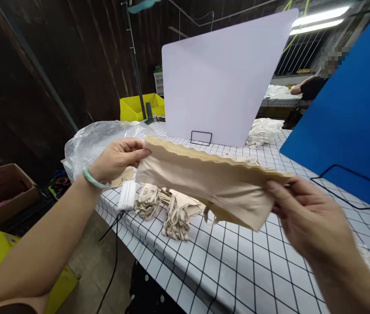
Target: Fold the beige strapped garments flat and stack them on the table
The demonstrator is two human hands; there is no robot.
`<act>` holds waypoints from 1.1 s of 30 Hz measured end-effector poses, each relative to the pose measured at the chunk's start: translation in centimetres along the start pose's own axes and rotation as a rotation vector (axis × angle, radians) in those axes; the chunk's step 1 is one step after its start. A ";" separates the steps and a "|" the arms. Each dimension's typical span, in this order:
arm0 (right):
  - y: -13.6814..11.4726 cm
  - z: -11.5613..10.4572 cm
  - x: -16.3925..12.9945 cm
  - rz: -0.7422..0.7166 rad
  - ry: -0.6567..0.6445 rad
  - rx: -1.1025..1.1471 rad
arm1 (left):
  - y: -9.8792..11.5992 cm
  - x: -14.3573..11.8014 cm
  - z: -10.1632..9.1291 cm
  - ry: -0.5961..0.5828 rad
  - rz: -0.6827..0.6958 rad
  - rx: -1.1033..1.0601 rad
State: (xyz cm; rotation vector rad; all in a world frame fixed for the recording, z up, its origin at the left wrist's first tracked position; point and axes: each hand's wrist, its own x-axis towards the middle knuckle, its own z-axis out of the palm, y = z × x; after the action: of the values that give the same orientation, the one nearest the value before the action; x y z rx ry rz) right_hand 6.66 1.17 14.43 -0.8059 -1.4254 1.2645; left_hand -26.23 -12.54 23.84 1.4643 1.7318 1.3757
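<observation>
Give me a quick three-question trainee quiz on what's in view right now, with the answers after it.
1. True or false: the beige fabric piece is stretched between the left hand and the right hand.
2. What lies on the checked table beneath the fabric: A) scissors, B) a pile of beige elastic bands, C) a cup?
3. Which wrist wears the pale green bangle?

Key
1. True: each hand pinches one end, and the piece is held above the table.
2. B.
3. The left wrist.
</observation>
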 end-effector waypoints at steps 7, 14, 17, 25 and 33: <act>4.8 8.4 1.9 0.348 -0.214 0.168 | -6.8 4.5 -5.4 -0.118 -0.303 -0.056; 14.6 10.1 5.3 0.399 -0.114 -0.197 | -19.4 11.4 -1.0 -0.138 -0.571 0.074; 15.6 9.7 5.3 0.402 -0.130 -0.298 | -21.6 12.2 0.0 -0.152 -0.576 0.128; 15.8 10.1 5.6 0.229 -0.028 -0.614 | -22.3 13.3 0.2 -0.094 -0.455 0.309; 15.3 10.5 5.8 -0.428 -0.214 -1.069 | -21.5 11.7 2.7 -0.179 -0.011 0.741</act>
State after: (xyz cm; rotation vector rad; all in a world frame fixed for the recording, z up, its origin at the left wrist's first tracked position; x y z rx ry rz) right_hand -6.98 7.06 1.97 -0.9649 -2.3269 0.1842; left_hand -36.90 1.02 6.26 1.8601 2.2365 0.5644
